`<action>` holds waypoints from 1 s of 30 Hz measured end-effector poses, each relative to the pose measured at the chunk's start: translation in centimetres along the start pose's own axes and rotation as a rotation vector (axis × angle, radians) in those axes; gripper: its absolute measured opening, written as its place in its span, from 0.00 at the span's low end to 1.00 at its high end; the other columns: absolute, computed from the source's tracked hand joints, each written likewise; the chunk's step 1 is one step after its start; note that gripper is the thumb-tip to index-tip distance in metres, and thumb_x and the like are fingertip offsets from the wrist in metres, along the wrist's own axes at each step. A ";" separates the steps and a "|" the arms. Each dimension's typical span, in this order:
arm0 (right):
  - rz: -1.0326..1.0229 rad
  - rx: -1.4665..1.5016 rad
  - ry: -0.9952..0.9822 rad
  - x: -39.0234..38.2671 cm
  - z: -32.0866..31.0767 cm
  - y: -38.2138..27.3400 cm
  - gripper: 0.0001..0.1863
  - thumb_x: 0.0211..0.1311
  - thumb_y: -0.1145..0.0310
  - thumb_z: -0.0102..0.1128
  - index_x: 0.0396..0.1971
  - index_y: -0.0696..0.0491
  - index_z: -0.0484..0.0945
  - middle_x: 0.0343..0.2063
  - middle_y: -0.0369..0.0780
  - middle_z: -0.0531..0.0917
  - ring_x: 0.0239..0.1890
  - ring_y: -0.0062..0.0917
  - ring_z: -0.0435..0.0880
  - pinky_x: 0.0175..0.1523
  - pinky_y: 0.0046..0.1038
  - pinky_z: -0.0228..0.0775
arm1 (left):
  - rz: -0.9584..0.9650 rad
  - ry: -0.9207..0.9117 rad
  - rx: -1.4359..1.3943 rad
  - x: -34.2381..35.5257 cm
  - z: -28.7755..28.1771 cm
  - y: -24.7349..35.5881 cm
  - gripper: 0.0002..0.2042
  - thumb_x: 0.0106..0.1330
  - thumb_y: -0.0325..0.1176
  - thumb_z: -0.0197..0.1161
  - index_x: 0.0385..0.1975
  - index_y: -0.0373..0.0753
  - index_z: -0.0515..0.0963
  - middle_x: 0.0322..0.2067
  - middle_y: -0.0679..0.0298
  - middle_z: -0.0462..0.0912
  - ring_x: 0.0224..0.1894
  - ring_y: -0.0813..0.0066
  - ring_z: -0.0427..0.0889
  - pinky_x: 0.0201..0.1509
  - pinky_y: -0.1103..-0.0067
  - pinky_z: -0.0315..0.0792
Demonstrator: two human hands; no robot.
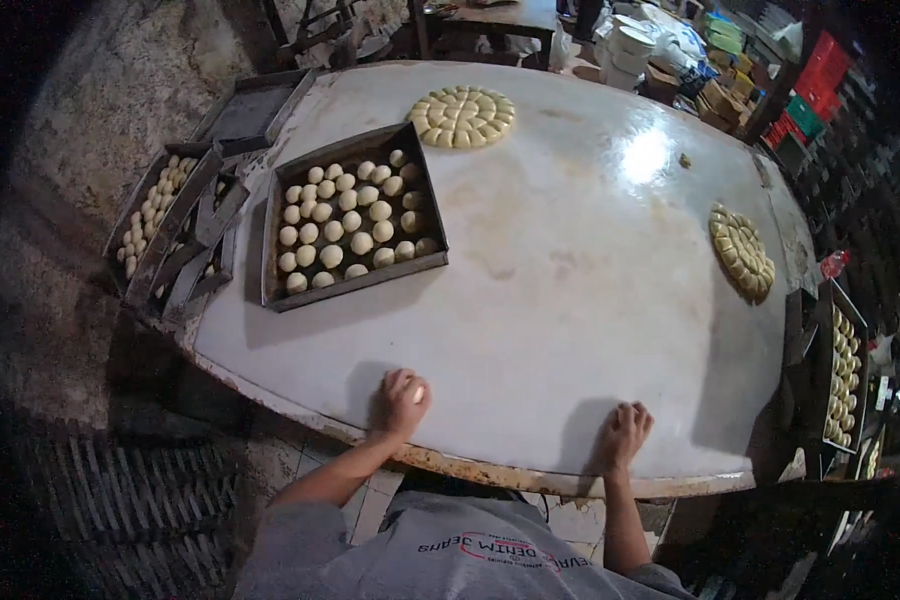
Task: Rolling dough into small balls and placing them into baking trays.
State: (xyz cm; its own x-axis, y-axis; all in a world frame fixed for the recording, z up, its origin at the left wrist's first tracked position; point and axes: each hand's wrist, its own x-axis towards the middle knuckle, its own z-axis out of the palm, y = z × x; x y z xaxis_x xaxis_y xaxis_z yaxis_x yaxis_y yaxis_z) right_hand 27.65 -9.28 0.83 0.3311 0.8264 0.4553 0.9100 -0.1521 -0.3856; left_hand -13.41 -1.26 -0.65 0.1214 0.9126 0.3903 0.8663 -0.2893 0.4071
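Near the front edge of the table, my left hand (pixel 404 405) is curled closed, and a bit of a pale dough ball (pixel 418 394) shows between its thumb and fingers. My right hand (pixel 626 434) rests farther right on the tabletop (pixel 510 370), its fingers curled inward; whatever lies beneath them is hidden. Beyond my left hand stands a dark square metal tray (pixel 355 280) with many round dough balls (pixel 331 256) in spaced rows.
A round slab of dough cut into pieces (pixel 462 117) lies at the back, another (pixel 741 253) at the right. More metal trays (pixel 255 112) crowd the left edge. A tray of dough balls (pixel 843 375) stands off the right edge. White buckets (pixel 627 50) stand behind the table.
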 end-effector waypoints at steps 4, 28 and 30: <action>0.162 -0.215 0.112 2.3 -0.5 4.5 0.11 0.51 0.73 0.58 0.36 0.56 0.75 0.36 0.47 0.76 0.44 0.41 0.72 0.52 0.42 0.61 | -0.166 0.240 0.089 5.1 0.5 -7.5 0.03 0.52 0.26 0.62 0.23 0.37 0.74 0.31 0.55 0.73 0.36 0.53 0.72 0.41 0.62 0.66; 0.853 1.190 -0.468 6.7 4.4 -31.0 0.29 0.61 0.62 0.58 0.56 0.65 0.66 0.42 0.48 0.79 0.42 0.33 0.81 0.45 0.33 0.77 | 0.060 0.310 -0.082 47.7 -0.8 -26.1 0.19 0.56 0.34 0.67 0.47 0.35 0.75 0.53 0.52 0.72 0.55 0.53 0.70 0.57 0.63 0.67; 0.797 1.365 -0.452 11.6 4.2 -35.2 0.30 0.60 0.62 0.58 0.57 0.66 0.65 0.46 0.51 0.78 0.46 0.36 0.80 0.49 0.34 0.76 | -0.021 0.193 -0.082 44.9 -0.2 -27.0 0.18 0.59 0.36 0.64 0.47 0.36 0.75 0.55 0.50 0.72 0.56 0.53 0.71 0.56 0.65 0.69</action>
State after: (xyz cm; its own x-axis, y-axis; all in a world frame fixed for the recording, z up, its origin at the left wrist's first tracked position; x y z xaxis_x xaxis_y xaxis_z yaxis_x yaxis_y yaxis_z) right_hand -1.59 7.93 16.36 0.2619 0.8976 -0.3547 -0.4049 -0.2315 -0.8846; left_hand -31.49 47.44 6.03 0.0019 0.8484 0.5293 0.8244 -0.3009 0.4793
